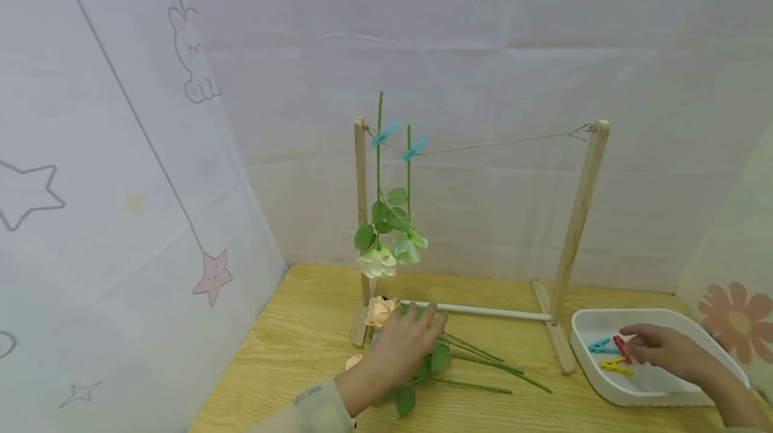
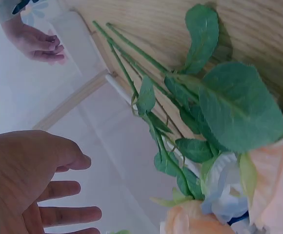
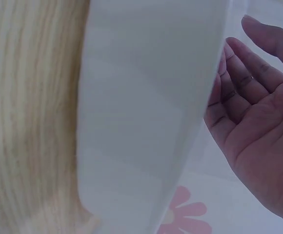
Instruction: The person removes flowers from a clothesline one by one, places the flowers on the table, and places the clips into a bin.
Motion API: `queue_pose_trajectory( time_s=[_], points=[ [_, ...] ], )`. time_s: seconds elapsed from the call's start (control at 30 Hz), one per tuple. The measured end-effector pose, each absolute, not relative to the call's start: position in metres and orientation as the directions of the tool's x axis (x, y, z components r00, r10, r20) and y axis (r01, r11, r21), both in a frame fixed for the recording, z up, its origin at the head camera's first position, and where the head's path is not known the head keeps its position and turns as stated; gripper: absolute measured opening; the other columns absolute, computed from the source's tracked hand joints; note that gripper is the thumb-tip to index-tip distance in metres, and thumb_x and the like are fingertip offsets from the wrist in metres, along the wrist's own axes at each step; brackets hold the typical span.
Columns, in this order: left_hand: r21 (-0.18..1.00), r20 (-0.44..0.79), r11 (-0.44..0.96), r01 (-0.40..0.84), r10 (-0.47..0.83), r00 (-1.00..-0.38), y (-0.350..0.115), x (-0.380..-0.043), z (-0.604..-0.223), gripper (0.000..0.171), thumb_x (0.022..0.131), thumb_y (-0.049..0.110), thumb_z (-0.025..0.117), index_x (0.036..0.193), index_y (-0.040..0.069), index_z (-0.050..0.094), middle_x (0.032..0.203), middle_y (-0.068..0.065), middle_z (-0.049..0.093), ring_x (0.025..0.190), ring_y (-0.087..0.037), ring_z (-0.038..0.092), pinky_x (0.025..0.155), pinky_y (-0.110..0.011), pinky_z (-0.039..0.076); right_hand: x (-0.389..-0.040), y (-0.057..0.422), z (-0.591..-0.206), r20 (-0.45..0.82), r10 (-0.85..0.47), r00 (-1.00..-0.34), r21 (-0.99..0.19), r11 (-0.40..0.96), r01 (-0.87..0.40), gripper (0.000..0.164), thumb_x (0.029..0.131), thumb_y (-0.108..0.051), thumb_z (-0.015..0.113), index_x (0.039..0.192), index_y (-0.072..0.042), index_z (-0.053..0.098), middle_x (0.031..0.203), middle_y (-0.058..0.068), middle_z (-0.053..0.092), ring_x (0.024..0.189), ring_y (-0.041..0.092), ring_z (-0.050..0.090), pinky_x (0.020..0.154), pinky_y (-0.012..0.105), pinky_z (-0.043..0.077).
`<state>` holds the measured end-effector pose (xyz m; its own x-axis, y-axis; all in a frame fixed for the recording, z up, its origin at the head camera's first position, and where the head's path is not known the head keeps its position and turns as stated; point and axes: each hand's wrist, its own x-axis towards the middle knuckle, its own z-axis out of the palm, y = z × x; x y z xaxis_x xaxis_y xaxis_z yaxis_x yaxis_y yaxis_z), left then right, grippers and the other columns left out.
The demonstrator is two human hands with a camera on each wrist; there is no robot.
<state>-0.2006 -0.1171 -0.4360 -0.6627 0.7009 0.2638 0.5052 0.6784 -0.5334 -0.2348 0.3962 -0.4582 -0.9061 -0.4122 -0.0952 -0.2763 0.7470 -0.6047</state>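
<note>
My left hand (image 1: 406, 344) hovers over several cut flowers on the table, fingers spread and holding nothing. Among them are a peach rose (image 1: 379, 312), green stems (image 1: 483, 359) and, in the left wrist view, a large leaf (image 2: 244, 107). Over the white tray (image 1: 594, 379) is my right hand (image 1: 670, 351), its fingers loosely bent and nothing seen in them. Inside the tray lie a blue clothespin (image 1: 600, 346), a red clothespin (image 1: 621, 348) and a yellow clothespin (image 1: 614, 366). The right wrist view shows mostly the tray's outer wall (image 3: 136, 107), which hides the clothespins.
Behind the loose flowers stands a wooden frame (image 1: 582, 218) with a string (image 1: 495, 144) across its top. Two pale flowers (image 1: 379, 262) hang head-down from it at the left, held by blue clothespins (image 1: 415, 148). A white rod (image 1: 483, 311) joins the frame's feet.
</note>
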Motion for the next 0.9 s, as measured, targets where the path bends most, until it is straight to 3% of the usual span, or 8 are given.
queue_pose_trajectory(
  time_s=[0.3,0.47,0.57,0.9],
  points=[
    [-0.512,0.402,0.736,0.443,0.661,-0.634,-0.126,-0.209,-0.423,0.061,0.086,0.034,0.082,0.139,0.023,0.055,0.138,0.000,0.061,0.104,-0.019,0.068,0.080,-0.035,0.061,-0.238,0.380,-0.430,-0.068,-0.385,-0.921,-0.549,0.785,-0.287,0.046,0.103,-0.023,0.060,0.134,0.010,0.056,0.110,0.013,0.073,0.090,-0.007,0.061,0.070,0.022,0.054],
    [-0.499,0.436,0.751,0.433,0.649,-0.623,-0.133,-0.212,-0.413,0.057,0.085,0.028,0.082,0.136,0.021,0.056,0.136,0.000,0.062,0.097,-0.019,0.069,0.071,-0.033,0.061,-0.240,0.368,-0.417,-0.026,-0.406,-0.914,-0.581,0.750,-0.317,0.045,0.103,-0.020,0.061,0.133,0.013,0.055,0.109,0.014,0.072,0.088,-0.007,0.062,0.070,0.022,0.055],
    [-0.486,0.460,0.757,0.437,0.646,-0.609,-0.136,-0.216,-0.409,0.056,0.084,0.025,0.082,0.134,0.020,0.057,0.135,-0.001,0.063,0.096,-0.021,0.070,0.072,-0.034,0.061,-0.241,0.360,-0.410,0.019,-0.409,-0.913,-0.573,0.743,-0.345,0.043,0.102,-0.017,0.062,0.131,0.014,0.056,0.107,0.014,0.073,0.085,-0.006,0.063,0.070,0.021,0.056],
    [-0.451,0.598,0.771,0.450,0.635,-0.489,-0.145,-0.230,-0.396,0.042,0.083,0.018,0.079,0.121,0.016,0.063,0.122,-0.003,0.066,0.093,-0.021,0.070,0.069,-0.030,0.061,-0.242,0.331,-0.381,0.098,-0.387,-0.917,-0.458,0.801,-0.387,0.039,0.099,-0.023,0.067,0.130,0.001,0.063,0.106,0.005,0.074,0.089,0.004,0.066,0.072,0.025,0.056]
  ],
)
